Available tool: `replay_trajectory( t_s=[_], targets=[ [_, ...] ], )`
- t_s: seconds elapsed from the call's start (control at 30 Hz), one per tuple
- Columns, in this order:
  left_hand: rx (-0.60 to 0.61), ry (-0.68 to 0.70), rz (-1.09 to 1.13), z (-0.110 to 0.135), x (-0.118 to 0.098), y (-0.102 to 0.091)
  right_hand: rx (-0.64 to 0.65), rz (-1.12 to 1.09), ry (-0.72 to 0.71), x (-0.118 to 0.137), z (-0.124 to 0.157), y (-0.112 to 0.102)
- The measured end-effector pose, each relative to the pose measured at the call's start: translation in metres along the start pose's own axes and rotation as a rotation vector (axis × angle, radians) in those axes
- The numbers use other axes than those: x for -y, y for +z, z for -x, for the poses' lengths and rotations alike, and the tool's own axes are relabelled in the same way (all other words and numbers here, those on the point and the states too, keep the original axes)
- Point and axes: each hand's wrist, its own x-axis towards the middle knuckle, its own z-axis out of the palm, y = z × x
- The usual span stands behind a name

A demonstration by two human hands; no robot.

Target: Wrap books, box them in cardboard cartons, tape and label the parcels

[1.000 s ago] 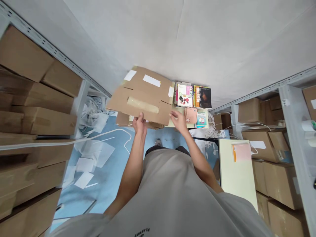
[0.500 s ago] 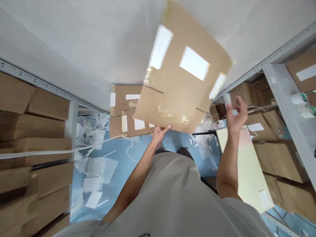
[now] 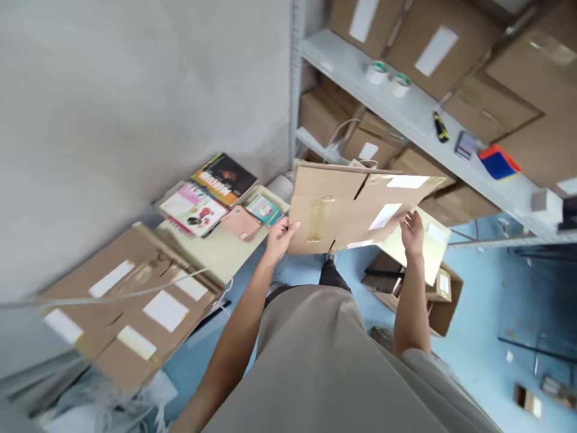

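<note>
The left hand (image 3: 280, 233) is pinching the near left edge of a flattened carton (image 3: 347, 207), thumb lying on top and fingers tucked beneath. The right hand (image 3: 412, 231) is meeting the carton's lower right edge with its back to the camera. Its fingers are running up behind the board, so I cannot tell whether that grip is closing on the edge or only propping it from below.

The two hands are taking opposite edges, probably because the sheet is wide and would sag or swing if it were held at one point. The carton is hanging in the air in front of the chest, tilted slightly, above the blue floor (image 3: 478, 300) and not touching anything else. It is plain brown board with creased flaps, slit cuts, a strip of clear tape (image 3: 317, 218) and white labels (image 3: 384, 215).

To the left, books (image 3: 205, 198) are lying on a low pale worktop (image 3: 220, 252), and more flattened cartons (image 3: 135, 288) are resting just beside it. To the right, a metal shelf (image 3: 415, 111) is carrying tape rolls (image 3: 377, 72).
</note>
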Motion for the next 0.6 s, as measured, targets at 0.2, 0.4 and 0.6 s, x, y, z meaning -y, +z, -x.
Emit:
replay_trajectory(
  t_s=[0.2, 0.4, 0.6],
  targets=[
    [0.169, -0.095, 0.012, -0.071, 0.025, 0.114, -0.142, -0.172, 0.178, -0.094, -0.029, -0.080],
    [0.168, -0.026, -0.031, -0.157, 0.054, 0.246, -0.154, -0.341, 0.316, -0.170, -0.065, -0.141],
    [0.151, -0.045, -0.161, -0.211, 0.084, 0.328, -0.134, -0.306, 0.335, -0.199, -0.068, -0.151]
  ],
)
